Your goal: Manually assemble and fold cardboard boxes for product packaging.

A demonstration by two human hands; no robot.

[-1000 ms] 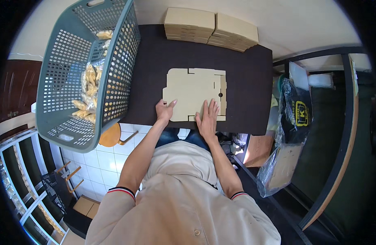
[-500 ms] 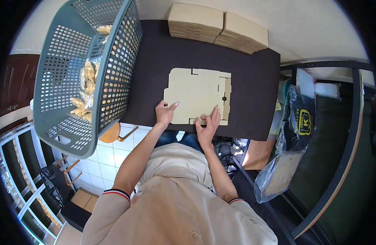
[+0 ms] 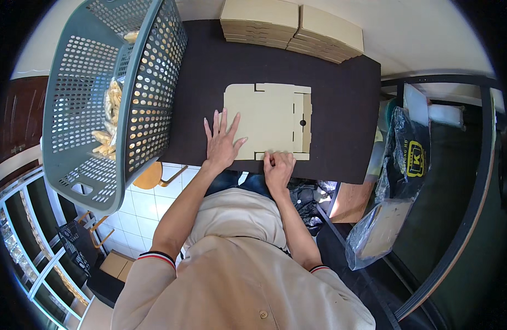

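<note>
A flat tan cardboard box (image 3: 267,115) with cut slots and a small dark round hole near its right side lies on the dark-covered table. My left hand (image 3: 222,144) rests open across its left edge, fingers spread and pointing away from me. At the near edge, right of the middle, my right hand (image 3: 279,168) has its fingers curled together over the cardboard's border. The undersides of the right fingertips are hidden.
Two stacks of folded cardboard boxes (image 3: 259,14) stand at the table's far edge. A grey-green perforated basket (image 3: 154,93) holding bagged tan items (image 3: 106,144) rises at the left. Plastic-wrapped goods (image 3: 383,228) and a black-framed rack (image 3: 473,192) are at the right.
My left hand has gone from gripping the left edge to lying spread over it, farther forward. My right fingers have curled in at the near edge. The left side flap no longer shows.
</note>
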